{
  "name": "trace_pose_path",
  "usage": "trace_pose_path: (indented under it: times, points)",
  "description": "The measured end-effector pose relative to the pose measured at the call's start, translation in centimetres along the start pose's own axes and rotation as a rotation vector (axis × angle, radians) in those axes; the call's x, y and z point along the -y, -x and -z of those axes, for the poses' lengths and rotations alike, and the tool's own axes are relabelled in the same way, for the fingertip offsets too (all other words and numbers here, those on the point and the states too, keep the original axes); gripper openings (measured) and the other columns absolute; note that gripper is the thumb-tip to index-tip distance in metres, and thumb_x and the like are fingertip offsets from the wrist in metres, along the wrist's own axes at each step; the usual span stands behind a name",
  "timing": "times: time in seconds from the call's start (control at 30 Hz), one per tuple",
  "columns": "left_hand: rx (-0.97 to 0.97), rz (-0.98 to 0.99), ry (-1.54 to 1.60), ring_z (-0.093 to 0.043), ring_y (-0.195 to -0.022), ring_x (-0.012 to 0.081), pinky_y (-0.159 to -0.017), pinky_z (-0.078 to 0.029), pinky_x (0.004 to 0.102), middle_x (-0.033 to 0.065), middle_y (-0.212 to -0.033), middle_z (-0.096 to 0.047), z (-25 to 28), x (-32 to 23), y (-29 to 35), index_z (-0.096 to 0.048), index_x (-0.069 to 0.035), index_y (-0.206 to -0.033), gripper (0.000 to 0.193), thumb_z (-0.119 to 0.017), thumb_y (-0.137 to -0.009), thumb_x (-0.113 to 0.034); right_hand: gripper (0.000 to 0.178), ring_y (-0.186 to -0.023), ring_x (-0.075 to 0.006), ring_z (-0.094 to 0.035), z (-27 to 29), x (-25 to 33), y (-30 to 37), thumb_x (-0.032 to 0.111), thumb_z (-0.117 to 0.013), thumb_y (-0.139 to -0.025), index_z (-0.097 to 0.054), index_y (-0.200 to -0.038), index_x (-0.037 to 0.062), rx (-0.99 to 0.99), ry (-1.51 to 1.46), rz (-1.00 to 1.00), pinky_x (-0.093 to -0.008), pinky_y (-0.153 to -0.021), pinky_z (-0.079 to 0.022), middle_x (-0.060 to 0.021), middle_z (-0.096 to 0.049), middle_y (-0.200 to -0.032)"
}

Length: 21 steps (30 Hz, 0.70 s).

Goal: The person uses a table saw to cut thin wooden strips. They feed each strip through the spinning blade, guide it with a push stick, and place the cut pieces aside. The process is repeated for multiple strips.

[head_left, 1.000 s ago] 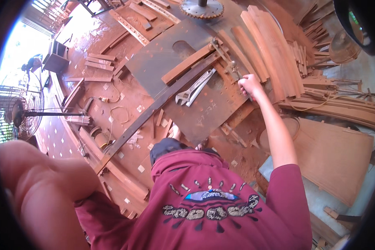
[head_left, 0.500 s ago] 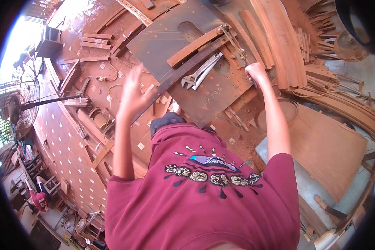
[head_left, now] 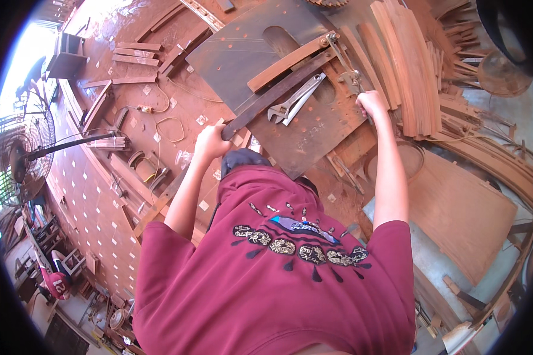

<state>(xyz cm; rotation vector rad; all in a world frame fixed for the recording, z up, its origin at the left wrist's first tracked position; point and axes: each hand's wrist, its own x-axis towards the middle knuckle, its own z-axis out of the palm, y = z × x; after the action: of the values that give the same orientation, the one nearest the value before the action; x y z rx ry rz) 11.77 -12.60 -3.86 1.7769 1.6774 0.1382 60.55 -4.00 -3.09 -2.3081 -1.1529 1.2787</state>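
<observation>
My left hand (head_left: 212, 142) is closed round the near end of a long dark bar (head_left: 272, 96), which lies slantwise over a dark metal machine table (head_left: 293, 142). On the table's right side, my right hand (head_left: 373, 105) is closed in a fist round a thin tool handle, mostly hidden by the fingers. Just beyond that fist is a rusty metal clamp fitting (head_left: 350, 77) with a rod. A brown wooden strip (head_left: 290, 61) lies along the bar's far side. Between the bar and my right hand rests an adjustable wrench (head_left: 280, 110), beside a pale flat strip (head_left: 303, 100).
Part of a circular saw blade (head_left: 327, 3) shows at the table's far edge. Curved planks (head_left: 405, 71) are stacked at the right, above a broad wooden panel (head_left: 465, 207). At left stand a fan (head_left: 21, 157) and scattered strips (head_left: 137, 56). A person (head_left: 56, 284) is far off at lower left.
My left hand, raised with fingers apart before, has come down and taken hold of the dark bar's near end. My right hand stays closed by the clamp fitting.
</observation>
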Motion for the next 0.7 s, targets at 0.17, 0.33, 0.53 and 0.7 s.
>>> trace_pose_path:
  times: [0.17, 0.33, 0.53, 0.7]
  points:
    - [-0.027, 0.013, -0.078, -0.068, -0.083, 0.0413, -0.079, -0.055, 0.0481, 0.0229, -0.081, -0.069, 2.2, -0.5, -1.8, -0.072, -0.004, -0.084, 0.027, -0.065, -0.064, -0.021, 0.017, -0.048, -0.0186, -0.055, 0.8, 2.0, -0.6, 0.014, -0.060, -0.070, -0.060, -0.064, -0.0010, 0.007, -0.046, 0.025, -0.0353, -0.048, -0.046, -0.0074, -0.057, -0.057]
    - [-0.141, 0.012, -0.218, -0.069, -0.080, 0.0397, -0.079, -0.056, 0.0462, 0.0226, -0.079, -0.069, 4.4, 1.1, -4.0, -0.073, -0.003, -0.080, 0.028, -0.066, -0.062, -0.023, 0.016, -0.049, -0.0164, -0.052, 0.4, 5.9, -1.3, 0.014, -0.061, -0.071, -0.059, -0.066, -0.0007, 0.071, -0.123, 0.048, -0.0348, -0.047, -0.045, -0.0056, -0.055, -0.058]
    - [-0.130, 0.078, -0.193, -0.070, -0.078, 0.0393, -0.078, -0.056, 0.0458, 0.0237, -0.078, -0.070, 8.6, 1.4, -6.9, -0.073, -0.001, -0.079, 0.031, -0.068, -0.060, -0.025, 0.013, -0.047, -0.0155, -0.048, 0.0, 11.5, -2.4, 0.014, -0.062, -0.071, -0.057, -0.066, 0.0026, 0.074, -0.124, 0.065, -0.0333, -0.045, -0.042, -0.0047, -0.053, -0.058]
    - [-0.094, 0.071, -0.167, -0.070, -0.079, 0.0387, -0.078, -0.056, 0.0456, 0.0233, -0.079, -0.070, 12.2, 3.7, -10.8, -0.073, 0.000, -0.081, 0.031, -0.068, -0.062, -0.024, 0.015, -0.048, -0.0160, -0.049, -1.7, 16.8, -5.0, 0.017, -0.061, -0.071, -0.057, -0.066, 0.0030, 0.061, -0.091, 0.085, -0.0336, -0.046, -0.043, -0.0045, -0.053, -0.059]
